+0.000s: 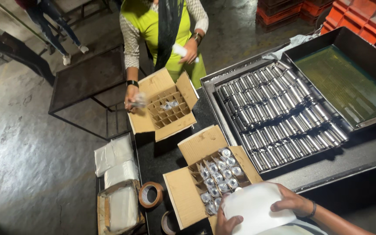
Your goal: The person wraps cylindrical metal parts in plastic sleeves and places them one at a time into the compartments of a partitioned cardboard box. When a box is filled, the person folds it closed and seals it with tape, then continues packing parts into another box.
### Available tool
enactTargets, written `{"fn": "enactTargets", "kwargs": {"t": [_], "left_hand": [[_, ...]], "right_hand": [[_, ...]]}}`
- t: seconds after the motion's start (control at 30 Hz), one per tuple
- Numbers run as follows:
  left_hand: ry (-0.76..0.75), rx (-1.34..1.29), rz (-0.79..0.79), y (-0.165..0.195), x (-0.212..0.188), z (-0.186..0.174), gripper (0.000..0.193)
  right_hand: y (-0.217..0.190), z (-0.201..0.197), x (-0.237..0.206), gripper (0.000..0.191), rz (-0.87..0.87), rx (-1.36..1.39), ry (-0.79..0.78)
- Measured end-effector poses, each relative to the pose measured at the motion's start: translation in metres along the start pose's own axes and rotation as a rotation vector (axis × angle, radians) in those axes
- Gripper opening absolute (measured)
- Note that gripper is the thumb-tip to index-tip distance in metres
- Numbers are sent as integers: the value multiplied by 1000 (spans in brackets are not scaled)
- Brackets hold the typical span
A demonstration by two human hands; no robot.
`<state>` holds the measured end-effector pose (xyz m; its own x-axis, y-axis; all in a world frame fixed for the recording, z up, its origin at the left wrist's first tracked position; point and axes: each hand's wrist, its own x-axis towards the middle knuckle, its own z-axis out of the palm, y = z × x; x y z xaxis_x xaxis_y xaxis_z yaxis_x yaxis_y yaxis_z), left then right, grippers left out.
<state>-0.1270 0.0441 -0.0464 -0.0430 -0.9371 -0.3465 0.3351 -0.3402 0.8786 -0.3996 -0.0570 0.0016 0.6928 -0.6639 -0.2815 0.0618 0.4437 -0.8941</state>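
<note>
My left hand [228,224] and right hand [293,202] each grip a white bag [255,209], held just over the near box [205,180] of wrapped metal parts; tape rolls [151,194] lie beside that box.

The right hand [293,202] has a thin dark bracelet at its wrist; the left hand [228,224] wears nothing.
</note>
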Motion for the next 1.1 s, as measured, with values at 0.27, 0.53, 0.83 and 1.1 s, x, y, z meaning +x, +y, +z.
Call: {"fn": "enactTargets", "kwargs": {"t": [0.27, 0.53, 0.83, 1.1], "left_hand": [[66, 214, 153, 45, -12, 31, 71], [-211, 224, 228, 25, 6, -6, 38], [-12, -831, 60, 64, 25, 43, 77], [278, 828, 203, 46, 48, 42, 22]], "right_hand": [[-33, 17, -5, 79, 122, -167, 197], [-1, -8, -2, 33, 115, -140, 29], [21, 29, 24, 36, -356, -74, 327], [-51, 60, 19, 74, -564, -975, 146]]}}
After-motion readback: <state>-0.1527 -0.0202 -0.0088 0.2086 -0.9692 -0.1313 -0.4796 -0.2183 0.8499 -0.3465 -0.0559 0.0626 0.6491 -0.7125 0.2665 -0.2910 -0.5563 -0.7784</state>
